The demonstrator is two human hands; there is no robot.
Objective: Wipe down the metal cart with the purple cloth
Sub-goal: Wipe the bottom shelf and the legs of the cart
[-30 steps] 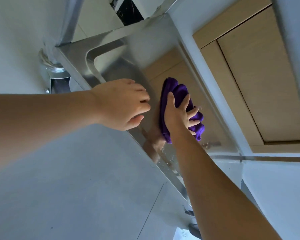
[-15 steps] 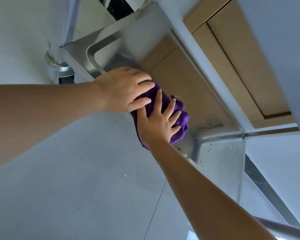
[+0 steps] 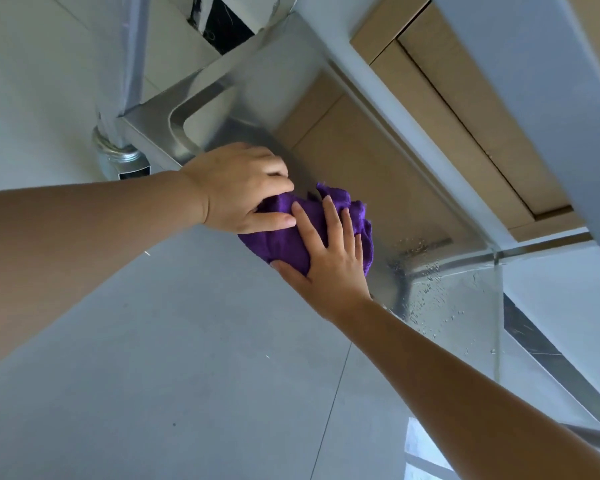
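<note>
I see grey floor (image 3: 153, 358) under metal cart (image 3: 243, 84), droplets on its shelf. Purple cloth (image 3: 284, 240) bunched at shelf's near edge. My right hand (image 3: 329, 258) presses it, fingers spread flat. My left hand (image 3: 239, 188) curls over cloth's left end.

Open wet shelf (image 3: 440, 306) rightward; cart post (image 3: 132, 64) and rim (image 3: 153, 123) leftward.
</note>
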